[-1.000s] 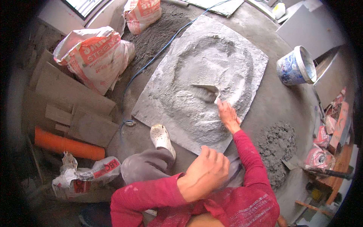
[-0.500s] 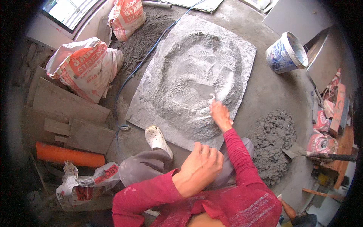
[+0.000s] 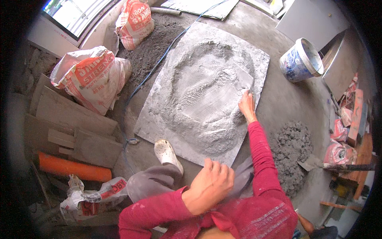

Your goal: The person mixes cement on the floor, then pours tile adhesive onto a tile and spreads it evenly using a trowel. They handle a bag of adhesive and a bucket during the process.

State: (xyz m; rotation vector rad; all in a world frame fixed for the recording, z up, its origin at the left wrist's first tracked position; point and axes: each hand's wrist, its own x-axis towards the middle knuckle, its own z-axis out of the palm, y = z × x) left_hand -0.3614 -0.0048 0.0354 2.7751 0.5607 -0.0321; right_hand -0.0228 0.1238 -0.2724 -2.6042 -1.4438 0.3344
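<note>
My right hand grips a trowel by its handle, the blade at the right side of a ring of grey cement powder. The powder lies on a flat square board, with a shallow hollow in its middle marked by smooth sweeps. My left hand is held near my body above my legs, its fingers curled together and nothing visible in them. My white clog is at the board's near edge.
Cement bags and dark sand lie left, beside a blue cord. A bucket stands right, above a wet mortar heap with a shovel. An orange pipe lies left. Another person's arm shows lower right.
My right hand has moved the trowel away from me and to the right. The powder in the hollow has been pushed into a new shape. My left hand stays in place.
</note>
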